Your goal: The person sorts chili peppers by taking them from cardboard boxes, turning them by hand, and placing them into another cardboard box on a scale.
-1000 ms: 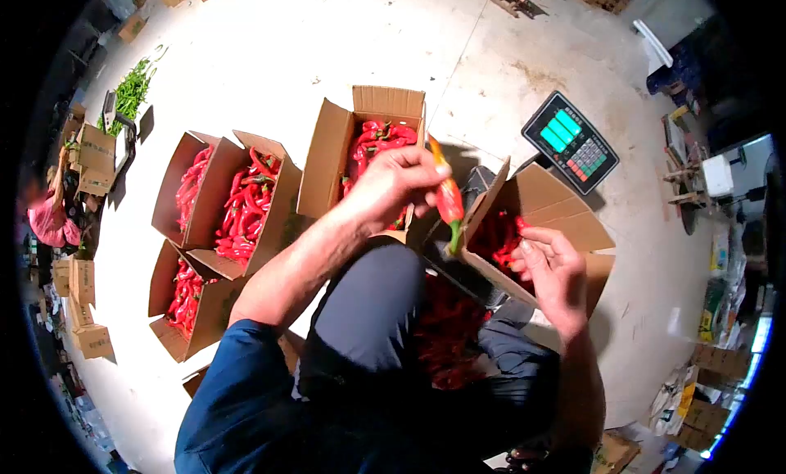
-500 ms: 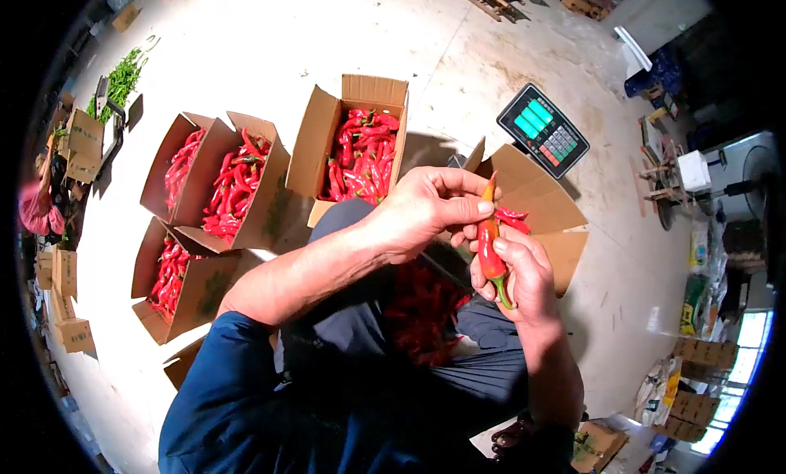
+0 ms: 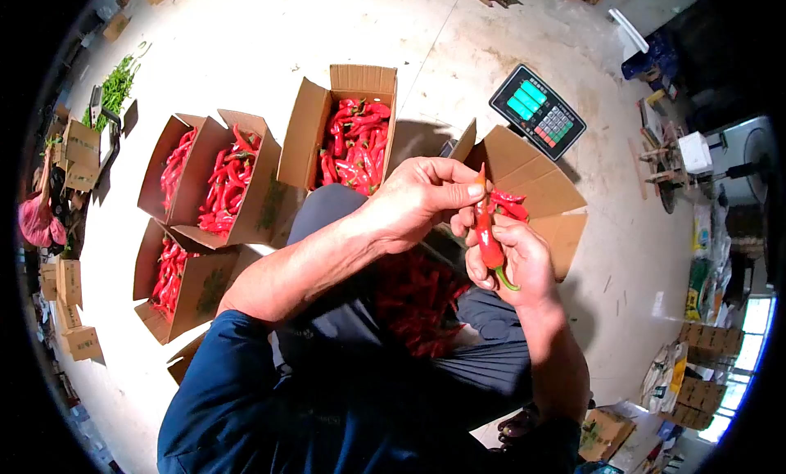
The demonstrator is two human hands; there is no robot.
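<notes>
One red chili pepper (image 3: 489,243) with an orange-tinged tip and green stem is held between both hands. My left hand (image 3: 422,200) pinches it near the tip with thumb and index finger. Lower down, my right hand (image 3: 520,265) has its fingers closed around the body near the stem. Just behind the hands stands an open cardboard box (image 3: 532,175) with some red chilies (image 3: 509,204) in it. Below, between my legs, lies a shadowed heap of red chilies (image 3: 417,302); what holds it is hidden.
A digital scale display (image 3: 538,111) stands beyond the near box. Filled chili boxes stand left: one (image 3: 307,134) ahead, others (image 3: 266,183) further left. Green peppers (image 3: 119,85) lie at far left. Cartons (image 3: 704,347) and bags line the right side.
The chili has turned slightly in my fingers, its stem now pointing more to the right. Both hands stay on it, and the whole view has shifted a little.
</notes>
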